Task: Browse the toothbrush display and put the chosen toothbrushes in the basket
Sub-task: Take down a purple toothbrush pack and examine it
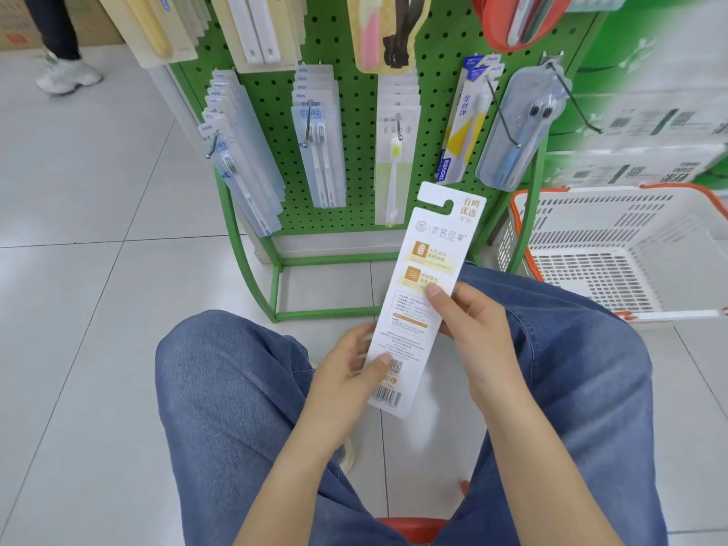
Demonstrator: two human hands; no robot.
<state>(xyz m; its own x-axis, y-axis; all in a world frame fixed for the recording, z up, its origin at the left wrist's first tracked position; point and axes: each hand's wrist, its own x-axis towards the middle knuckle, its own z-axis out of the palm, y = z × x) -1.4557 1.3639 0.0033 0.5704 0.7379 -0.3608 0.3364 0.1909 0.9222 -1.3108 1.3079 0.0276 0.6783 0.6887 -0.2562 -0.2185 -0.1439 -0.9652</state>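
We hold one toothbrush pack point(423, 293) printed back up, tilted, hang-hole end pointing away from us. Right hand point(470, 329) pinches its right edge at mid-length, thumb on the printed face, fingers curled behind. Left hand point(346, 368) grips the lower left edge, thumb just above the barcode. Beyond the fingertips stands the green pegboard display point(354, 112), packs hanging on hooks. Right of the right hand sits the white basket point(591, 246) with its orange rim, on the floor.

Pale tiled floor point(98, 269) under green pegboard rack point(354, 159) and white basket point(614, 250).
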